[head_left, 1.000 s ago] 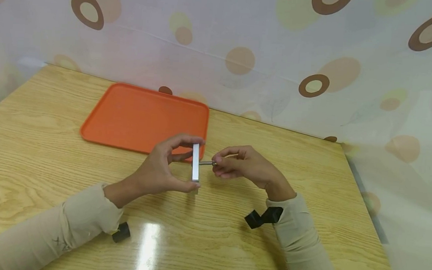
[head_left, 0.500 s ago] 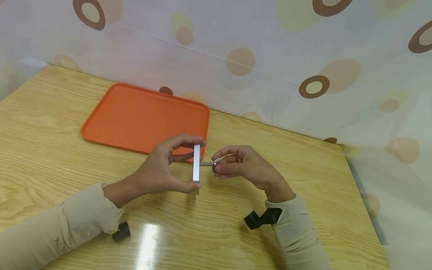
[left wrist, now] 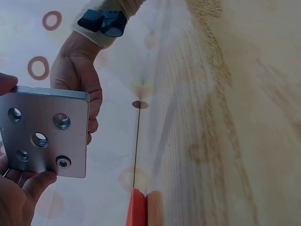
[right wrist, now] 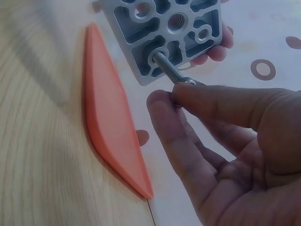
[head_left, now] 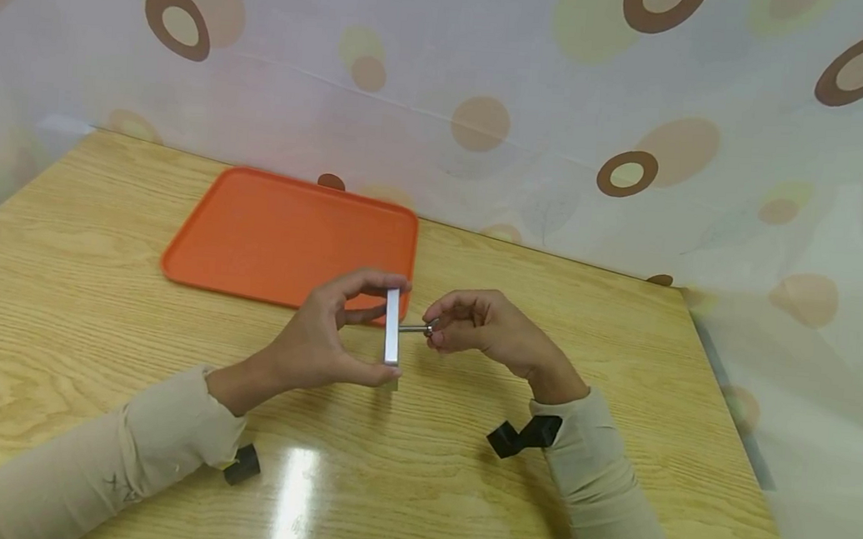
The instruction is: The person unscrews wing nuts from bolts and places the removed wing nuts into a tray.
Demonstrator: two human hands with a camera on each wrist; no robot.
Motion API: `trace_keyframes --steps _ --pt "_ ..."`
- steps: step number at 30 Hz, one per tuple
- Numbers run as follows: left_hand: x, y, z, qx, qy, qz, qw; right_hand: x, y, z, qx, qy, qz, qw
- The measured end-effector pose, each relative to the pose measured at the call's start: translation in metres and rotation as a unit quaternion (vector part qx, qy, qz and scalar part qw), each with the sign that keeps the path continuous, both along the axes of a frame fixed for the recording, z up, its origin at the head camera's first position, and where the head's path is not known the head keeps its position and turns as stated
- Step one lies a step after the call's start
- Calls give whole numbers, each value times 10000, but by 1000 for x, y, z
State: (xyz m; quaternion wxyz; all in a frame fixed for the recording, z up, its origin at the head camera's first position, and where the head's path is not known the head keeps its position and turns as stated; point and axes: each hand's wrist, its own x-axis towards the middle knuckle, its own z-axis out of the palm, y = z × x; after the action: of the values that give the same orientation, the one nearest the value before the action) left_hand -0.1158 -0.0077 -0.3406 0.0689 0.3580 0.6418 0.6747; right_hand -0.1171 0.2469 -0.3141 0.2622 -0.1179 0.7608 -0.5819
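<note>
My left hand (head_left: pixel 312 336) grips a square metal plate (head_left: pixel 392 327) on edge above the table, thumb below and fingers above. Several holes pierce the plate's smooth face in the left wrist view, and the socket head of a bolt (left wrist: pixel 63 162) sits in one corner hole. On the other, ribbed face, the bolt's threaded shank (right wrist: pixel 168 68) sticks out toward my right hand (head_left: pixel 502 333). Thumb and forefinger of that hand pinch a small shiny nut (right wrist: pixel 188 81) at the shank's end, partly hidden by the thumb.
An orange tray (head_left: pixel 283 238) lies on the wooden table (head_left: pixel 416 486) behind my left hand. A patterned covering (head_left: pixel 484 48) rises along the table's back edge. Black wrist devices (head_left: pixel 525 436) hang from both sleeves.
My right fingers have shifted slightly around the nut, which shows at a different angle. The left hand and the plate have hardly moved.
</note>
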Motion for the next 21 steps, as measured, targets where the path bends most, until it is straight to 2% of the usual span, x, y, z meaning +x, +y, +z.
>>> trace_keyframes --steps 7,9,16,21 --pt "-1 0 -1 -27 48 1 10000 -1 1 3 453 -630 28 9970" --pt "0 0 -1 1 30 -22 10000 -1 -1 2 478 -691 -4 9965" --pt "0 1 -1 -22 -64 -26 10000 0 -3 2 314 -504 -84 9982" --pt "0 1 -1 -6 2 -6 10000 0 -1 0 138 -284 -4 9995"
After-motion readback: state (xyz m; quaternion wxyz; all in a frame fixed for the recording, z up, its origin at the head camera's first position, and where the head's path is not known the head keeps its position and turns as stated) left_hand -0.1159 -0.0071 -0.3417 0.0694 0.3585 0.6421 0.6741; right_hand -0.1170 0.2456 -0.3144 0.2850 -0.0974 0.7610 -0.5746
